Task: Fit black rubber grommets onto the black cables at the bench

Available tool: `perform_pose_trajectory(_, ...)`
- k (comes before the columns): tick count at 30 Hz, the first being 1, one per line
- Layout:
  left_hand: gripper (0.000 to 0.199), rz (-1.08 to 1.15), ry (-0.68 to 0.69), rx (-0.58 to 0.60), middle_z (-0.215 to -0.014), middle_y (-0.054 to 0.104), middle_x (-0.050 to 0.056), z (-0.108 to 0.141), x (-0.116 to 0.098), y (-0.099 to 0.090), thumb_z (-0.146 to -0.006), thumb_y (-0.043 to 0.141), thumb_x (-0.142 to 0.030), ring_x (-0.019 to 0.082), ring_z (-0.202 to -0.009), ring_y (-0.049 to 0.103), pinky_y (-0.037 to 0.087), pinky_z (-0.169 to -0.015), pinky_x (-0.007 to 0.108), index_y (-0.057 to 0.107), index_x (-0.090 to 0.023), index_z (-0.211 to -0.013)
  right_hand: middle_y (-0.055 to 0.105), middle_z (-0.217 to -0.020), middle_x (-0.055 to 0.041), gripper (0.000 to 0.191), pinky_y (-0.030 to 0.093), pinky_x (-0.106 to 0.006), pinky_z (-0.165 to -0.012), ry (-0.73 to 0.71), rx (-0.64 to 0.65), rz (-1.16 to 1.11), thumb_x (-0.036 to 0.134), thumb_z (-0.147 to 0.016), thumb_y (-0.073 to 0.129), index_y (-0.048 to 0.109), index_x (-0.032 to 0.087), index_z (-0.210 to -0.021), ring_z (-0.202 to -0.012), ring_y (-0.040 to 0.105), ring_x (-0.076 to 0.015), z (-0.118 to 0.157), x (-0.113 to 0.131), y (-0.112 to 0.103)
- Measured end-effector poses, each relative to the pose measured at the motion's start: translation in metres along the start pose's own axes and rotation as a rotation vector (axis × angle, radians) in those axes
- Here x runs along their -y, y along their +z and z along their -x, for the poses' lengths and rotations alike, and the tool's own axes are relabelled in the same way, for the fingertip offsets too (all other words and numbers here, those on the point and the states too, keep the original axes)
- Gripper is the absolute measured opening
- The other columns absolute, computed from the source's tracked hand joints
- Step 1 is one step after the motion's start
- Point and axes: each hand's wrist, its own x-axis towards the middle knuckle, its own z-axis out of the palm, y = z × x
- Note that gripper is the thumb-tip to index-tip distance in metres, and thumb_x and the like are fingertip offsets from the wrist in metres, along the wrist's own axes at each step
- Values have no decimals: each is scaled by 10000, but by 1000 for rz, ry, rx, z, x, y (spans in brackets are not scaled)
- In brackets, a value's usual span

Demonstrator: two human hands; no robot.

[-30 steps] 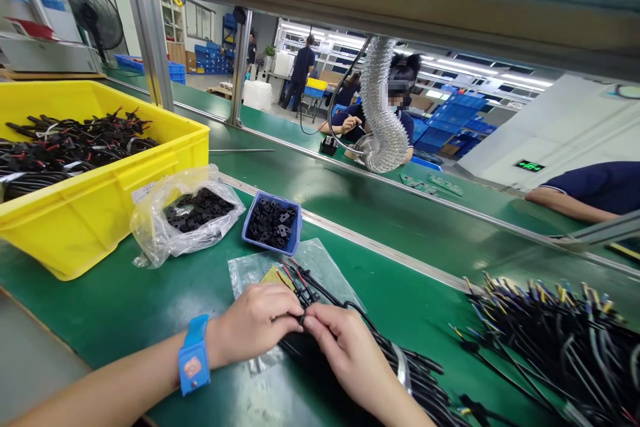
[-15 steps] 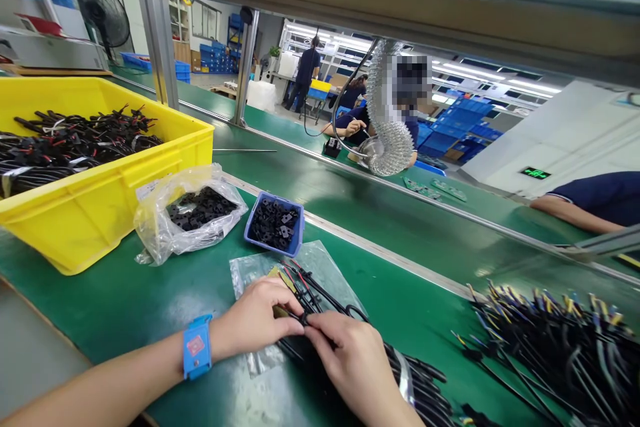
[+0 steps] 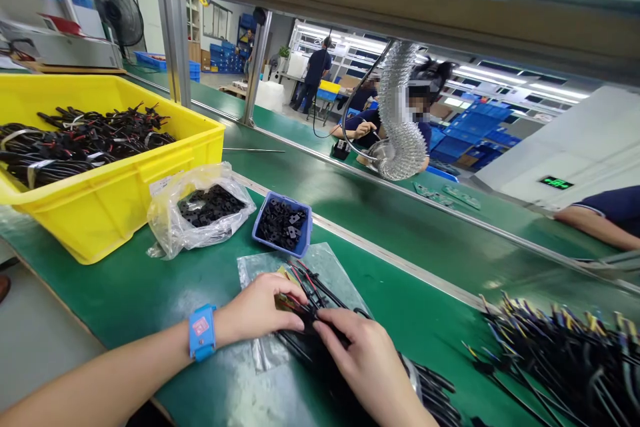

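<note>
Black cables (image 3: 330, 295) with red and black wire ends lie in a bundle on a clear plastic bag (image 3: 327, 260). My left hand (image 3: 267, 310), with a blue wristband (image 3: 202, 332), curls around the wire ends from the left; its thumb and forefinger stand slightly apart with cable between them. My right hand (image 3: 367, 360) pinches a cable close to the left fingertips, thumb against forefinger. A small black piece at the pinch is mostly hidden by the fingers. Just beyond the bag, a small blue bin (image 3: 307, 230) holds black plastic pieces (image 3: 280, 223).
A yellow crate (image 3: 125, 197) of bundled cables stands at left, beside an opened plastic bag (image 3: 170, 217) of black pieces. Many cables with coloured wire ends (image 3: 565, 353) lie at right. Metal rails (image 3: 380, 243) and a flexible duct (image 3: 397, 113) are beyond; co-workers sit opposite.
The left thumb and forefinger have parted a little from their pinch at the cable. The right hand stays pinched there. The whole view has shifted slightly to the left.
</note>
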Motion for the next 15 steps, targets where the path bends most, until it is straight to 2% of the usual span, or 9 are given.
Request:
perform_pose_trajectory(6,274,10,-10,-6,-876,657,9,2,1,0,-598,734,-140,159,-816,595,446,-765,226,684,-171,-865,705,-865,-62,309,500,-307,-669,2,9,26,270,-843,393,685,180,-892,-762,657,-217,2,3,-2)
perform_pose_trajectory(10,308,-22,5,-5,-917,665,17,2,-6,-10,-602,689,-86,169,-836,597,456,-774,238,666,-160,-900,708,-857,-52,304,511,-289,-645,-34,-40,59,258,-839,392,686,193,-888,-737,664,-206,5,0,-9)
perform_pose_trajectory(13,338,-143,110,-101,-959,662,21,-12,-11,-28,-668,528,6,157,-884,588,444,-826,246,641,-157,-942,709,-860,-65,316,511,-271,-653,-31,-274,68,319,-863,393,678,185,-892,-734,666,-198,4,-11,-18)
perform_pose_trajectory(15,347,-344,194,-192,-999,644,41,-29,-12,-42,-726,448,21,153,-924,571,429,-864,259,624,-147,-973,711,-821,-73,343,503,-272,-594,53,-435,166,379,-873,394,672,177,-885,-679,666,-207,1,-19,-23)
